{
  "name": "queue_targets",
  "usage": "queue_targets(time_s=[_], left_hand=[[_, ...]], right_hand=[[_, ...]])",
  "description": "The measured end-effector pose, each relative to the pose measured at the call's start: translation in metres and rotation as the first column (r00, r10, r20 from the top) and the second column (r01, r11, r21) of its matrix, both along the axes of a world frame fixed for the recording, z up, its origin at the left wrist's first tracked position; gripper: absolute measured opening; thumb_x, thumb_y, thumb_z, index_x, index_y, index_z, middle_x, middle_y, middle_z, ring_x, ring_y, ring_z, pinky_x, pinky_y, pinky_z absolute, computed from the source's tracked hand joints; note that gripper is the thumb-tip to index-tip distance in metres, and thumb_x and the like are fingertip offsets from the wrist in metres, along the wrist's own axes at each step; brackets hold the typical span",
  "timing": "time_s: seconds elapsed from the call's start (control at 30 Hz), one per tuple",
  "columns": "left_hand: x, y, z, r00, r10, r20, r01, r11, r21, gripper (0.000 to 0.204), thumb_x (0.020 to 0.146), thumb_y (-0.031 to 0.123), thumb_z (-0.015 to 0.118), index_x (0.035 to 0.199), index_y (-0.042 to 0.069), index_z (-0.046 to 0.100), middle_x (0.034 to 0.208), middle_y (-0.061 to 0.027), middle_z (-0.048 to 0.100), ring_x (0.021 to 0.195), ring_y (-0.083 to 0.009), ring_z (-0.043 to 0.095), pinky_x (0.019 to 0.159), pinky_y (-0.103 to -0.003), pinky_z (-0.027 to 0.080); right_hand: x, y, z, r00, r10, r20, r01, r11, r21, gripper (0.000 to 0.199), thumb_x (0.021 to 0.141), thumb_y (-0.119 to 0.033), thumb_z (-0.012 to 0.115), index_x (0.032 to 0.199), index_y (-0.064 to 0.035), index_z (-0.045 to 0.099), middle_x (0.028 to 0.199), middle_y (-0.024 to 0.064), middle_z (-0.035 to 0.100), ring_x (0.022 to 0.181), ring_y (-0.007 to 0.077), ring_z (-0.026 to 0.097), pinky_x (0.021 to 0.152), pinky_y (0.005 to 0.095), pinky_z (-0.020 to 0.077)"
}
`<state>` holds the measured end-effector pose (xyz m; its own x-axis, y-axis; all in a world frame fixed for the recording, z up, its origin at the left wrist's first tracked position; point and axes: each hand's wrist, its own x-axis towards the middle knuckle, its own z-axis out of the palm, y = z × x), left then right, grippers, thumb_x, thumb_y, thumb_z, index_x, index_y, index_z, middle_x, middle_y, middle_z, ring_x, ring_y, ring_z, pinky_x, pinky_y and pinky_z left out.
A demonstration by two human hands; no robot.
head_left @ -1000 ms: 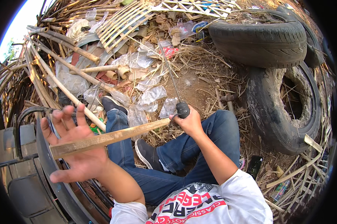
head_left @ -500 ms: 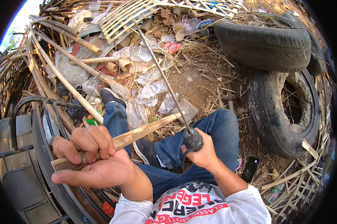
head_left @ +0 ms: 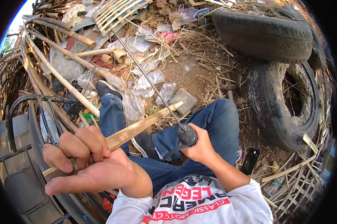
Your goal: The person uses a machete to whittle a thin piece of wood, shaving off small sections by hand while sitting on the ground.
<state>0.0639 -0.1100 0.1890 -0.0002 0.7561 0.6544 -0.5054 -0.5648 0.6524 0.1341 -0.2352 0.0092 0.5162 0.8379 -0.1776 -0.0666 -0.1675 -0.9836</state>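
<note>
A split bamboo strip (head_left: 138,127) slants across my lap, its far end pointing up and right. My left hand (head_left: 95,160), palm up, has its fingers curled over the strip's near part, while the thumb stretches out along it. My right hand (head_left: 200,145) grips the round black handle (head_left: 187,135) of a long machete-like tool (head_left: 148,77). Its thin grey metal length shows edge-on, so its width is hidden. A dark strap hangs from the handle. In the picture the metal crosses the strip near its far end; whether they touch I cannot tell.
Two old tyres (head_left: 263,37) (head_left: 258,108) are at the right. Bamboo poles (head_left: 60,72) and a metal-framed seat (head_left: 22,160) lie left. Ahead are plastic bags (head_left: 148,80), a woven bamboo panel (head_left: 118,13) and a stone block (head_left: 183,100). A phone (head_left: 250,161) lies beside my right knee.
The view has shifted slightly. My left hand and the strip sit a little lower and farther left. The metal tool's handle and tip have moved left, and it now crosses the strip slightly farther from its end.
</note>
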Motion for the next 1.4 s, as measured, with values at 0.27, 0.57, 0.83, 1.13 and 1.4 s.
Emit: queue_targets(time_s=[0.27,0.57,0.83,1.13,1.4], left_hand=[[-0.013,0.008,-0.003,0.989,0.144,0.005,-0.144,0.989,-0.039,0.052,0.094,0.063,0.038,0.075,0.015,0.031,0.056,0.0038,0.021,0.042,-0.0063,0.017,0.035,-0.019,0.019],[-0.010,0.004,0.000,0.992,0.124,0.025,-0.123,0.992,-0.042,0.051,0.094,0.062,0.036,0.075,0.015,0.032,0.057,0.0037,0.021,0.042,-0.0064,0.017,0.035,-0.019,0.019],[-0.011,0.002,-0.003,0.976,0.218,-0.006,-0.218,0.975,-0.053,0.052,0.094,0.064,0.033,0.075,0.016,0.032,0.057,0.0036,0.021,0.042,-0.0065,0.018,0.036,-0.019,0.020],[-0.017,0.005,-0.001,0.996,0.079,0.030,-0.077,0.995,-0.071,0.053,0.094,0.065,0.030,0.076,0.016,0.032,0.055,0.0039,0.024,0.041,-0.0057,0.018,0.037,-0.020,0.018],[-0.006,0.022,0.000,0.993,0.048,-0.106,-0.042,0.997,0.061,0.043,0.101,0.052,0.033,0.077,0.016,0.030,0.054,0.0032,0.026,0.039,-0.0055,0.021,0.037,-0.021,0.017]], right_hand=[[-0.008,0.000,0.012,0.998,0.048,0.036,-0.046,0.997,-0.057,0.035,0.066,-0.009,0.071,0.097,0.0006,0.060,0.080,0.0203,0.067,0.082,0.0374,0.067,0.070,0.0382,0.0517],[-0.009,0.001,-0.030,0.992,-0.005,0.128,0.026,0.987,-0.161,0.028,0.064,-0.007,0.071,0.088,0.0014,0.061,0.075,0.0166,0.065,0.069,0.0287,0.065,0.067,0.0343,0.0503],[-0.009,0.004,0.001,0.997,0.049,0.060,-0.040,0.988,-0.148,0.033,0.063,-0.008,0.071,0.093,0.0010,0.061,0.079,0.0225,0.066,0.082,0.0407,0.065,0.070,0.0403,0.0514],[-0.006,0.005,-0.028,0.992,0.049,0.117,-0.020,0.971,-0.237,0.033,0.063,-0.009,0.072,0.093,0.0012,0.063,0.082,0.0219,0.067,0.083,0.0379,0.067,0.074,0.0399,0.0519],[-0.001,0.009,-0.016,0.984,0.060,0.166,-0.014,0.963,-0.267,0.036,0.064,-0.010,0.072,0.097,0.0023,0.063,0.084,0.0204,0.068,0.081,0.0347,0.068,0.074,0.0386,0.0522]])
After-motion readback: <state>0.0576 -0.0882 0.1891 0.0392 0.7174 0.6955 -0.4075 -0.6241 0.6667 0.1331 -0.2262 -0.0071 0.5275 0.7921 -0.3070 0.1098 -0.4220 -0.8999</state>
